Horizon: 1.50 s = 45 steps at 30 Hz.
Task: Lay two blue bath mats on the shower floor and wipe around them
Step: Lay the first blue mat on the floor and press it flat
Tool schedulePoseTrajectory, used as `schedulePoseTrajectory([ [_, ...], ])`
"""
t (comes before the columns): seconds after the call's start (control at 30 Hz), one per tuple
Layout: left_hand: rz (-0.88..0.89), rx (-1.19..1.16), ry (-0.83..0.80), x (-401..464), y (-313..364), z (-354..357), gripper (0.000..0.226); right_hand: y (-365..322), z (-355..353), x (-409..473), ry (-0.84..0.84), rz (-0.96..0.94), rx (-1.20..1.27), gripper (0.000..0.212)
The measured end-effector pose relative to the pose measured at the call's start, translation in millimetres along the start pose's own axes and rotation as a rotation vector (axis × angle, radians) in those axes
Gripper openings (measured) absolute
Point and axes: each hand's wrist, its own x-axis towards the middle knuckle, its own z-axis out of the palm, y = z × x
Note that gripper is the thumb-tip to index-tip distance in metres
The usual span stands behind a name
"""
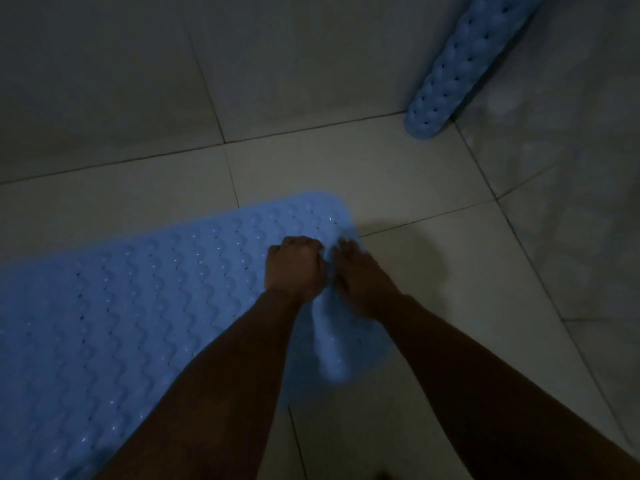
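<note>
Gripping one flat mat (121,306), two hands (294,268) (363,282); one rolled mat (460,67) apart

1. Blue bath mat (138,306): bumpy, dotted with small holes, spread flat on the tiled floor; its right edge is bunched up.
2. Second blue mat (460,64): rolled up, propped in the corner.

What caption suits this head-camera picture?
Both hands, left hand and right hand, bunch one blue mat's edge; second mat waits against the wall.
</note>
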Motion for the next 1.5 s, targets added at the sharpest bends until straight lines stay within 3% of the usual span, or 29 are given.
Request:
schedulePoseTrajectory([
  [0.07, 0.033, -0.001, 0.079, -11, -4, 6, 0.062, -2, 27, -5, 0.036, -0.013, -0.087, 0.081],
  [0.23, 0.038, 0.024, 0.148, -20, -14, 25, 0.053, -5, 52, -8, 0.243, -0.004, -0.182, 0.081],
  [0.47, 0.032, -0.012, 0.19, -23, -27, 33, 0.048, -2, 60, -9, 0.354, -0.032, -0.172, 0.08],
  [0.67, 0.006, -0.03, 0.189, -35, -32, 27, 0.054, -2, 50, -6, 0.153, 0.0, -0.161, 0.1],
  [0.77, -0.021, -0.036, 0.195, -46, -32, 16, 0.055, -9, 19, 1, -0.004, 0.061, -0.027, 0.096],
  [0.87, -0.038, -0.063, 0.2, -60, -29, 11, 0.055, -21, 11, -7, 0.1, 0.1, 0.032, 0.081],
  [1.0, -0.031, -0.052, 0.205, -69, -32, 17, 0.052, -19, 58, -42, 0.201, -0.032, -0.134, 0.087],
  [1.23, 0.012, -0.054, 0.225, -71, -38, 43, 0.049, -15, 77, -47, 0.308, -0.047, -0.204, 0.088],
  [1.4, 0.002, -0.004, 0.223, -71, -30, 53, 0.048, -16, 73, -46, 0.233, -0.029, -0.24, 0.096],
  [1.5, -0.009, 0.014, 0.21, -76, -25, 53, 0.051, -14, 64, -48, 0.091, -0.031, -0.173, 0.094],
])
